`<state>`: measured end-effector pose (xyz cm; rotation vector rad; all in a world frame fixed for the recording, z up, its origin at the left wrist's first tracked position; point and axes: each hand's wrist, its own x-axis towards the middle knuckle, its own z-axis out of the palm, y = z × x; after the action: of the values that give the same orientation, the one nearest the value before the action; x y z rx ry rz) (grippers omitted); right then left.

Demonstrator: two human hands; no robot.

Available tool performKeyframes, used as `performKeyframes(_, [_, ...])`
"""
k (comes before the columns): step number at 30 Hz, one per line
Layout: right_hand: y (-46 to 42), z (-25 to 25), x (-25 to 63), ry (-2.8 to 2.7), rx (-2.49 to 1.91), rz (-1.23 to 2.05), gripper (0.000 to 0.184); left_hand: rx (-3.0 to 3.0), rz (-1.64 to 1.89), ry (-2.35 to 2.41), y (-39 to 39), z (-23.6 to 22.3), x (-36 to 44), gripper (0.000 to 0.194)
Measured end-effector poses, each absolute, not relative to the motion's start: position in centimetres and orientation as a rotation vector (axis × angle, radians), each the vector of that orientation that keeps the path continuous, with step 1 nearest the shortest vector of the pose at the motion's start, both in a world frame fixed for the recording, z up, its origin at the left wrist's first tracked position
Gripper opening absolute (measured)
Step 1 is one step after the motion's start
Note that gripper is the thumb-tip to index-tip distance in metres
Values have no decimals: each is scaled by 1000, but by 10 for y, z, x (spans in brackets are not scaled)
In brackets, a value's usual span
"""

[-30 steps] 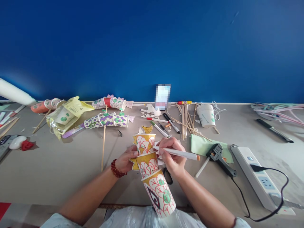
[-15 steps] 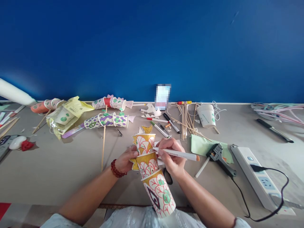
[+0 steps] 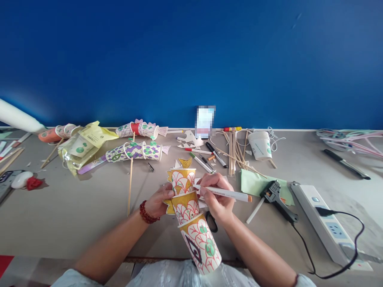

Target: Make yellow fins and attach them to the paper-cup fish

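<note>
A fish made of joined paper cups [image 3: 201, 241] lies tilted in front of me, its lowest cup against my shirt. Red scale lines, ochre patches, a dark eye and an ochre tail cover it. My left hand [image 3: 159, 202] grips its left side at the upper cups, thumb on the front, other fingers partly hidden behind. In my right hand [image 3: 218, 197] is a white marker [image 3: 229, 193] with an orange end, pinched like a pen. Its tip meets the right edge of the top cup, where ochre colouring shows. Scissors [image 3: 212, 222] lie partly hidden beside my right wrist.
Other cup fish [image 3: 136, 152] lie at the back left beside a yellow bag [image 3: 88, 143]. Markers [image 3: 216, 154], wooden sticks [image 3: 232, 153] and stacked cups [image 3: 259, 145] stand along the back. To the right are a glue gun [image 3: 278, 201] and a corded power strip [image 3: 329, 229].
The marker tip shifts very slightly at the top cup's right edge, with small tilts of the pen. My left hand and the cup fish stay in place.
</note>
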<state>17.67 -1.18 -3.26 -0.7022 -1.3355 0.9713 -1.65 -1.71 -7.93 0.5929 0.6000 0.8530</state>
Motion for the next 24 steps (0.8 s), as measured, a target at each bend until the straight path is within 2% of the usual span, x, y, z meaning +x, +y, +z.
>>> performKeyframes(24, [-13,-31,175,-1370,-681,989,9,609,841,570,-16,-80,-17,56])
